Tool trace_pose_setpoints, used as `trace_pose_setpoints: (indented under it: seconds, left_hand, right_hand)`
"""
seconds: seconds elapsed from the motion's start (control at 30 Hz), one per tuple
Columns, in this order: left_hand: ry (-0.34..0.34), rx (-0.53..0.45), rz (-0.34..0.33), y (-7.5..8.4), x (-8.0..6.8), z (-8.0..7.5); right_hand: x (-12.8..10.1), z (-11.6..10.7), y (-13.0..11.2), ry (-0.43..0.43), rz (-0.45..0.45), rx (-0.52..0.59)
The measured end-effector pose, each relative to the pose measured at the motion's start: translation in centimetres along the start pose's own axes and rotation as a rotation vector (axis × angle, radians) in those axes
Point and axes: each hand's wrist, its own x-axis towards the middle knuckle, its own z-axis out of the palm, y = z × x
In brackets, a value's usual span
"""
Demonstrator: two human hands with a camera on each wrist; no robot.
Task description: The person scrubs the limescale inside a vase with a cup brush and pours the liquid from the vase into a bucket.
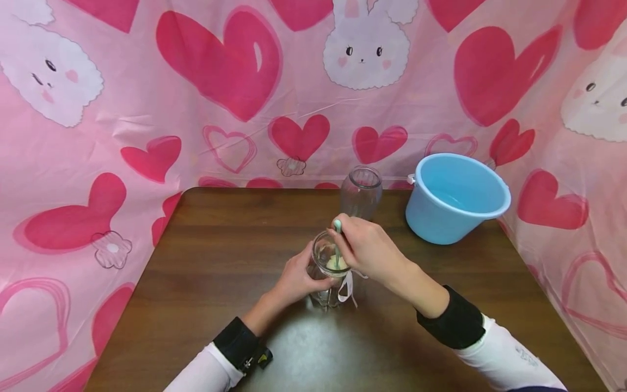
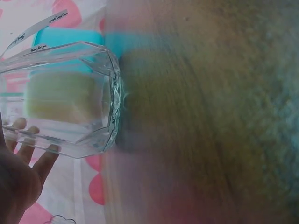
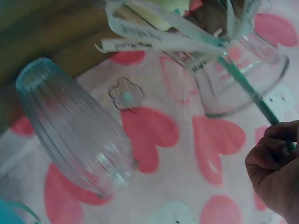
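A clear glass vase (image 1: pixel 323 298) with a printed white ribbon (image 3: pixel 154 44) tied round its neck stands on the table. My left hand (image 1: pixel 297 279) grips it from the left side, thumb across the front and fingers against the glass. From the upper right, my right hand (image 1: pixel 369 245) holds the green handle (image 3: pixel 252 95) of a sponge brush, which passes down through the vase's mouth. The pale yellow sponge (image 2: pixel 63 98) on its end is inside the vase; the left wrist view shows it through the glass, apart from the thick base.
Behind the right hand, a ribbed clear glass vase (image 1: pixel 360 198) stands near the table's back edge. A light blue bucket (image 1: pixel 436 220) is at the back right of the brown wooden table (image 1: pixel 220 256). Pink heart-patterned cloth (image 1: pixel 303 81) hangs behind and at both sides.
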Motion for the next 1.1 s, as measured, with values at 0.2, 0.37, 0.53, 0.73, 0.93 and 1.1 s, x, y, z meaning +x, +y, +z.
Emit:
trace_pose_setpoints:
  seconds: [0.2,0.37,0.53,0.73,0.93,1.1]
  left_hand:
    - [0.000,-0.004,0.001,-0.1,0.1,-0.2]
    - [0.000,-0.003,0.012,-0.1,0.1,-0.3]
    - [-0.024,0.002,-0.008,0.0,0.1,-0.3]
    - [-0.032,0.005,-0.017,0.1,0.0,-0.2]
    - [-0.036,0.003,-0.013,0.0,-0.1,-0.2]
    - [-0.021,0.021,-0.008,0.0,-0.1,-0.3]
  right_hand:
    - [1.5,-2.3,-1.1,0.094,-0.132,0.013]
    - [2.2,-3.1,-1.4,0.028,-0.103,0.001]
    - [1.7,-2.0,-1.3,-0.070,-0.033,0.012]
    - [0.7,-0.5,-0.7,-0.171,0.077,0.011]
    - [1.2,-1.4,-1.1,-0.161,0.055,0.038]
    - [2.7,-3.1,-2.0,-0.073,0.010,0.038]
